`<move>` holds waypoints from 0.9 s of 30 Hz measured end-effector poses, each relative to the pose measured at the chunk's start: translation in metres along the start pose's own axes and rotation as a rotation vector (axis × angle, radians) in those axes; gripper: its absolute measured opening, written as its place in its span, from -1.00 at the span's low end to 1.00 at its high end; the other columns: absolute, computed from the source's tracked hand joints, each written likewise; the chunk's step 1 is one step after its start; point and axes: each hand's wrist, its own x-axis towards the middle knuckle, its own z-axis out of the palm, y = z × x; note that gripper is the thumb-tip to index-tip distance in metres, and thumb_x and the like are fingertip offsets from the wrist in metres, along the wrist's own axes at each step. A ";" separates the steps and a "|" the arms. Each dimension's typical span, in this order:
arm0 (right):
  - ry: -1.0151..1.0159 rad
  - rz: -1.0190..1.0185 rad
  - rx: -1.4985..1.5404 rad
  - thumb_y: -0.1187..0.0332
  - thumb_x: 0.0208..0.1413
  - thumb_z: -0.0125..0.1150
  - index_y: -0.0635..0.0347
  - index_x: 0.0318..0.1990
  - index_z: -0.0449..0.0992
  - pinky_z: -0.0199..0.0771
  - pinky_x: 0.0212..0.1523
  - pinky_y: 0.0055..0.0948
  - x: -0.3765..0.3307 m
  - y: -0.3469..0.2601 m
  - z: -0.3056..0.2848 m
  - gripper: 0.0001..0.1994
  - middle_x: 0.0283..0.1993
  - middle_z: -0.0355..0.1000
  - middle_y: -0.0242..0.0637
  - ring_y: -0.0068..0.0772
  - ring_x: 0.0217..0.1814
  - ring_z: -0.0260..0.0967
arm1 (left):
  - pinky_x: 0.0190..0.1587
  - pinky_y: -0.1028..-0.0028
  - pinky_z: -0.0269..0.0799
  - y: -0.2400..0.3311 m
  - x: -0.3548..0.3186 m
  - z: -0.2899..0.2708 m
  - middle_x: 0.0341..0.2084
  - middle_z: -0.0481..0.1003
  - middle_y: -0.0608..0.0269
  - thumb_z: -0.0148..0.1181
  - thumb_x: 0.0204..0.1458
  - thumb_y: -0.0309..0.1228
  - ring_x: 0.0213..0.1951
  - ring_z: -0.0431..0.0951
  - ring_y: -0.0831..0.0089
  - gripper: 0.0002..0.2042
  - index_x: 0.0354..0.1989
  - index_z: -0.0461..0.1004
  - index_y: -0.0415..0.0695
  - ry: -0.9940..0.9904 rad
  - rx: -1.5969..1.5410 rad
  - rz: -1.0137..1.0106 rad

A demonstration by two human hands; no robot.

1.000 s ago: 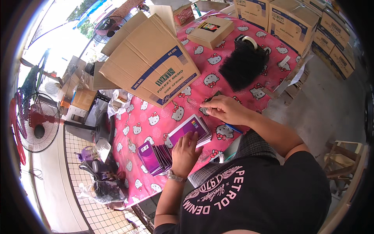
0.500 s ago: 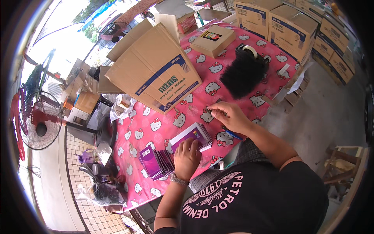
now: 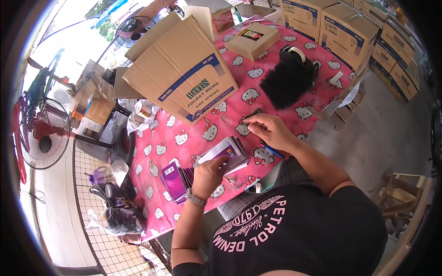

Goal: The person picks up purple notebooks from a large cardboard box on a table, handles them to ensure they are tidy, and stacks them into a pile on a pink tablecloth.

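My left hand, with a watch on the wrist, has its fingers curled over the near edge of a white and purple memo pad on a small stack. Just left of it lies a second group of purple-covered memo pads, overlapping in a row. My right hand is raised over the table beyond the stack, thumb and fingers pinched together. A small dark thing shows at those fingertips, too small to name. Below that hand lies a tool with blue handles, partly hidden.
A large open carton stands tilted at the back left. Beyond my right hand lie a black bristly heap, a tape roll and a flat cardboard box. Stacked cartons stand at right; a fan stands at left.
My left hand has moved left and a little down, its fingers curling over the pad's edge. My right hand stays nearly in place, still pinched. The view has shifted slightly.
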 end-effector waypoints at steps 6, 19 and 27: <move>-0.008 0.026 0.020 0.45 0.24 0.20 0.35 -0.04 0.54 0.52 -0.22 -0.50 0.001 -0.006 -0.002 -0.80 -0.26 0.57 -0.17 -0.54 -0.23 0.54 | -0.29 0.41 0.59 -0.015 0.020 -0.020 -0.38 0.64 0.05 0.30 0.04 -0.40 -0.39 0.68 0.35 -0.76 -0.10 0.60 -0.15 -0.155 -0.231 -0.047; -0.248 0.194 -0.084 0.36 0.15 0.30 0.29 -0.07 0.56 0.43 -0.37 -0.44 -0.017 0.001 0.011 -0.75 -0.37 0.51 -0.20 -0.53 -0.43 0.42 | -0.30 0.16 0.54 -0.015 0.020 -0.014 -0.44 0.59 0.00 0.18 0.02 -0.49 -0.41 0.62 0.01 -0.60 0.09 0.41 -0.08 -0.082 -0.117 0.047; -0.163 0.018 -0.318 0.37 0.08 0.32 0.32 -0.01 0.57 0.45 -0.36 -0.37 -0.046 -0.001 0.054 -0.66 -0.36 0.45 -0.11 -0.30 -0.42 0.45 | -0.37 0.20 0.54 -0.017 0.009 -0.004 -0.32 0.56 0.07 0.17 -0.05 -0.56 -0.37 0.61 0.06 -0.66 -0.04 0.50 -0.06 0.067 0.011 0.146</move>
